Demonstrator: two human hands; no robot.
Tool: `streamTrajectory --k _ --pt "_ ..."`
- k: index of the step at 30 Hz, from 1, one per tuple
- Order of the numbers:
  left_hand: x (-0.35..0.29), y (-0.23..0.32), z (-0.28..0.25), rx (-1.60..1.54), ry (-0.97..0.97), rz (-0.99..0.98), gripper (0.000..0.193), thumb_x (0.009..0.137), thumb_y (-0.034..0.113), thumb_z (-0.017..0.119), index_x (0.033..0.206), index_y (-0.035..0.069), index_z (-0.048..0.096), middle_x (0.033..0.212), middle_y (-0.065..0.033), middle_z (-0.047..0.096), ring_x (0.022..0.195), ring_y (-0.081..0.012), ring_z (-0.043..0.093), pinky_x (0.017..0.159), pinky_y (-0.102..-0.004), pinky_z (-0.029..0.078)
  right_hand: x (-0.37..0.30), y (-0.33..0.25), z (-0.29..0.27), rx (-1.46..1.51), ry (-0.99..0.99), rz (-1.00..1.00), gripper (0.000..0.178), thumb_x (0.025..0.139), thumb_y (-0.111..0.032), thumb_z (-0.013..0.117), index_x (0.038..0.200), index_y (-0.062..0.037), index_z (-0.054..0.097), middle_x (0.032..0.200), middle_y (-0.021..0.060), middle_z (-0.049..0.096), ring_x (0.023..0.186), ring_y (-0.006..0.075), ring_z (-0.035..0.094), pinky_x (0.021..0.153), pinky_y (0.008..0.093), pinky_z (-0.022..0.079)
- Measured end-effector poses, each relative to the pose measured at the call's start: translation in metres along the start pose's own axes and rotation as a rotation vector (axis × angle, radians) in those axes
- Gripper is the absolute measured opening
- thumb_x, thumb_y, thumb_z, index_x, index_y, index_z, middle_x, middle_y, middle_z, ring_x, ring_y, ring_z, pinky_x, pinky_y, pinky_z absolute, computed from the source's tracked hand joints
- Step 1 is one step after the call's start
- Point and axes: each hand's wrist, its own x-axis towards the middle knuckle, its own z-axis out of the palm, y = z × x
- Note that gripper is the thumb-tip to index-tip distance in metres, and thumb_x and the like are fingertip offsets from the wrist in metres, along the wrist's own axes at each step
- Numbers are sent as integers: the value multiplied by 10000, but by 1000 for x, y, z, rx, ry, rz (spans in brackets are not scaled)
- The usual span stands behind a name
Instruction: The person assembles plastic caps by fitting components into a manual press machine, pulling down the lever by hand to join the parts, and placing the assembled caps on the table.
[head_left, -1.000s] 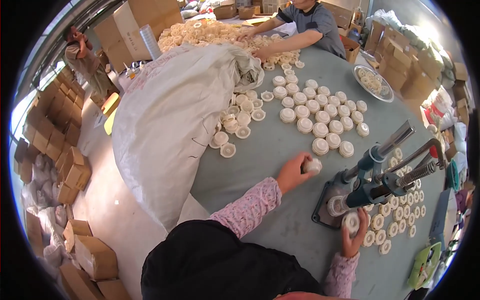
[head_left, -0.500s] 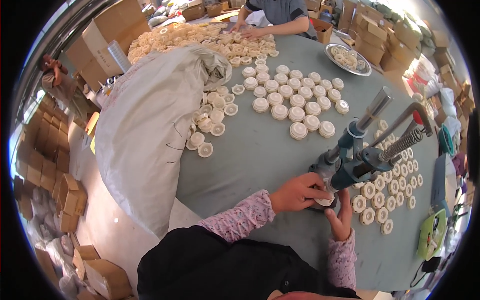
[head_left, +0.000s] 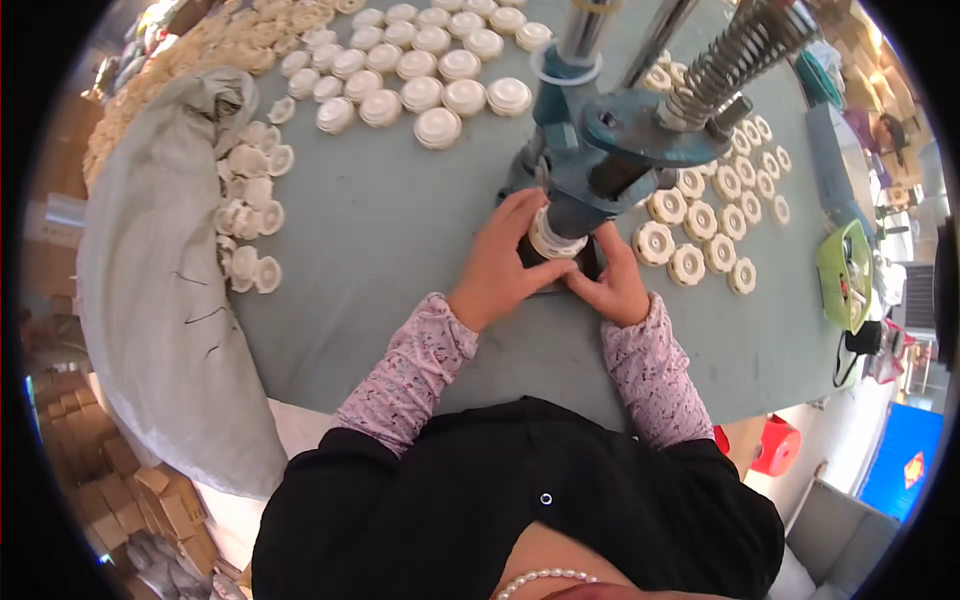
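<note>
A blue-green hand press [head_left: 640, 125] with a coil spring [head_left: 735, 65] stands on the table in front of me. Below its round ram, on the dark base, sits a round white plastic cap [head_left: 552, 240]. My left hand [head_left: 505, 262] curls around the cap's left side, its fingers reaching behind it. From the right, my right hand [head_left: 615, 280] closes on the same cap, and the two thumbs almost meet at the front. The ram and my fingers hide part of the cap.
White round caps [head_left: 421, 94] lie in rows beyond the press. Scalloped cream rings [head_left: 702, 220] spread to its right. At left a large pale sack [head_left: 180, 300] lies beside loose white pieces [head_left: 250, 190]. A green basket [head_left: 845, 275] sits near the right edge.
My view has dropped down and closer to the press. My right hand, earlier beside the cap with fingers apart, now closes on it; my left hand has wrapped around its left side.
</note>
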Motion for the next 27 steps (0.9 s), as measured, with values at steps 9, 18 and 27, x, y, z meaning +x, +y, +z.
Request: streamTrajectory --k 9,18,27 --pt "-19 -8 27 181 206 30 756 735 294 929 1402 109 625 1420 -64 608 1498 -385 416 1204 -606 252 0 -17 2 205 -32 52 809 742 -32 587 1535 41 444 1559 232 480 1541 417 342 1277 457 204" --pt "-5 -23 2 192 17 22 781 663 344 964 1368 158 684 1429 -14 603 1516 -414 358 1235 -571 219 -7 -16 0 168 -16 54 811 738 -5 573 1537 47 444 1557 214 496 1547 371 350 1274 429 216" --pt "2 -28 -11 211 -123 48 776 657 391 964 1363 193 709 1391 -16 603 1530 -414 302 1243 -555 221 26 -74 -44 108 757 65 305 928 43 538 1185 56 701 1136 125 766 929 162 693 855 289 556"
